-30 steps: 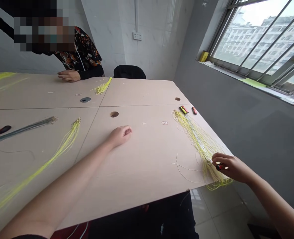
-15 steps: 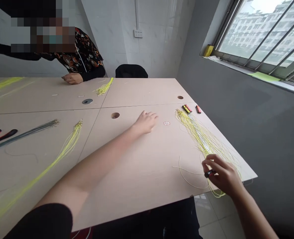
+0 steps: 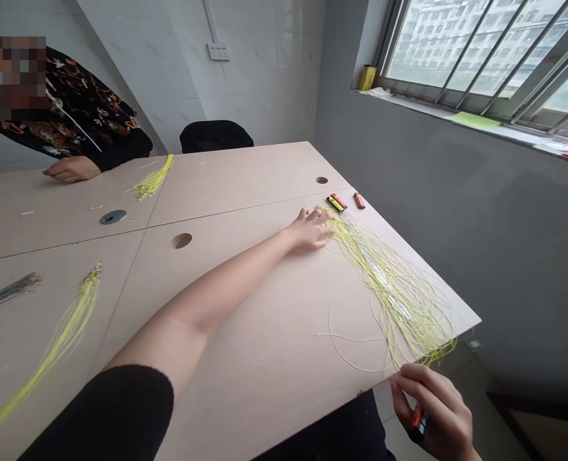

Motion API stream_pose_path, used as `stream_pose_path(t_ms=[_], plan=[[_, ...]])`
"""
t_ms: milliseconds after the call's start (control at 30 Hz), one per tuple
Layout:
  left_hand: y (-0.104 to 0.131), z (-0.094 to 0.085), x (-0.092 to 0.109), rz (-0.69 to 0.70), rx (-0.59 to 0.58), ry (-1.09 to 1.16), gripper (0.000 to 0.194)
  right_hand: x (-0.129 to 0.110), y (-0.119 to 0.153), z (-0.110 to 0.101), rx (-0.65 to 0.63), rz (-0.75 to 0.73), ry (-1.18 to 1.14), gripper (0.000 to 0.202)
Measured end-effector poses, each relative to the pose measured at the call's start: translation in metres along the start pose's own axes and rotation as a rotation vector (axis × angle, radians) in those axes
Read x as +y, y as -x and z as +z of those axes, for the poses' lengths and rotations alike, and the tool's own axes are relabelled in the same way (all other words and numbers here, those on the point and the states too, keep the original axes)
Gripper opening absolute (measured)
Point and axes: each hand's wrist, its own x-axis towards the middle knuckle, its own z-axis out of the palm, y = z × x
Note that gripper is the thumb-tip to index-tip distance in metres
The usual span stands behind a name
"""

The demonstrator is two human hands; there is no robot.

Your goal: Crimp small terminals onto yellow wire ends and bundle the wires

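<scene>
My left hand [image 3: 311,229] reaches across the table, its fingers spread and touching the far tips of a bundle of thin yellow wires [image 3: 384,275]. This bundle fans out along the right side of the table over a shiny pale strip. My right hand [image 3: 435,406] is just off the near table edge, below the wires' near ends. Its fingers are curled around a small black-and-red stick [image 3: 418,422], partly hidden in the palm. Thumb and forefinger are close together by the loose wire ends; whether they pinch a wire, I cannot tell.
Small red, yellow and black pieces [image 3: 337,203] lie beyond the wires. More yellow wires [image 3: 77,314] and a grey wire bundle [image 3: 12,291] are at left. A round hole [image 3: 182,241] is in the tabletop. Across the table rests another person's hand [image 3: 72,169].
My left hand has moved right onto the wire tips, and its forearm followed. My right hand has drawn back toward the near edge with the stick. The view has turned right.
</scene>
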Motion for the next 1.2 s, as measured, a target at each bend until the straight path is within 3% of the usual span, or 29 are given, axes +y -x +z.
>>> stream_pose_path(t_ms=[100,200,433,600,767,933,1200], plan=[[0.008,0.008,0.001,-0.118,-0.024,0.072,0.046,0.001,0.004,0.007,0.042,0.022,-0.004,0.017],[0.011,0.012,0.0,-0.145,-0.039,0.089,0.049,-0.002,0.005,0.022,0.075,0.01,-0.045,0.018],[0.014,0.013,-0.008,-0.265,0.042,0.075,0.046,-0.008,-0.001,0.044,0.077,0.012,-0.098,0.021],[0.015,0.014,-0.011,-0.245,0.101,0.119,0.043,-0.007,-0.003,0.037,-0.01,0.026,-0.136,0.018],[0.017,0.019,-0.007,-0.174,0.07,0.115,0.038,-0.016,-0.01,0.018,0.018,0.001,-0.117,0.017],[0.017,0.02,-0.006,-0.21,0.101,0.131,0.035,-0.018,-0.018,0.006,0.019,-0.022,-0.099,0.018],[0.016,0.02,-0.004,-0.29,0.103,0.096,0.041,-0.002,-0.01,0.001,0.053,-0.017,-0.028,0.016]])
